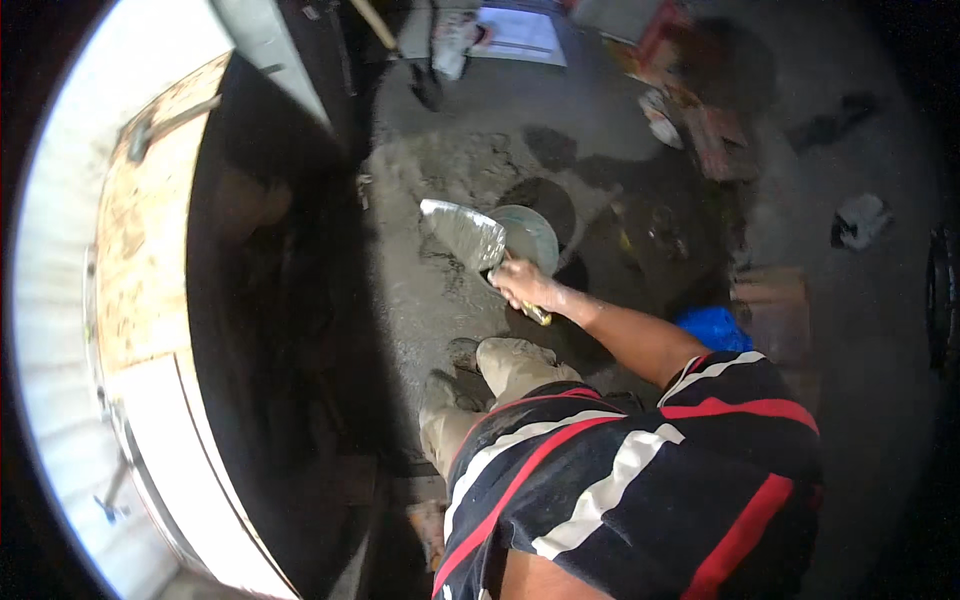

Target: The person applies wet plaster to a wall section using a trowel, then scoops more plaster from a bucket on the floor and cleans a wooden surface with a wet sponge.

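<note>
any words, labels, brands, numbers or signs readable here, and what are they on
None can be read.
Pale sheet at the top: faint dark marks, too small and blurred to make out.
Trowel in the right hand: no lettering visible.
Striped shirt: bands only.

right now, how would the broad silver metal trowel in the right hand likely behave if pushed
The broad silver metal trowel would probably stay stiff, as its blade looks like solid metal. It may feel blade-heavy, since the blade spreads beyond the right hand. Its streaky shine suggests possible slickness.
</note>
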{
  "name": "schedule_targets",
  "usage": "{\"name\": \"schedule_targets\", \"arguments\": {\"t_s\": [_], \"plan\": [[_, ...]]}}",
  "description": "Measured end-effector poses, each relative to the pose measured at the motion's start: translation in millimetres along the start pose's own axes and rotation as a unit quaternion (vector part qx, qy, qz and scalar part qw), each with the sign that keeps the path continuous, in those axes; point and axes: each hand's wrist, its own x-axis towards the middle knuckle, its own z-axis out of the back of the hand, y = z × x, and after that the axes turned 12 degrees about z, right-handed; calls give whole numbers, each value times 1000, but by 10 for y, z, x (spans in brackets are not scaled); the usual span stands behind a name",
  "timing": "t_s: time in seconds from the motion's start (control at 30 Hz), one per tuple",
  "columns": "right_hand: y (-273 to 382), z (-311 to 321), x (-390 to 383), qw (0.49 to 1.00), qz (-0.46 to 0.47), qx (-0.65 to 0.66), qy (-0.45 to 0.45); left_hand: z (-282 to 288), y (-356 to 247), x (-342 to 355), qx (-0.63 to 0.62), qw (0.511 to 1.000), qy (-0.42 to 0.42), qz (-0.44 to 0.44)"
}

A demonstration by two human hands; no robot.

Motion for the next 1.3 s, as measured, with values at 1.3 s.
{"name": "schedule_targets", "arguments": {"t_s": [1.3], "plan": [[-2145, 3600, 1782, 767, 368, -495, -179, -2949, -285, -1747, 273, 960, 13, -53]]}}
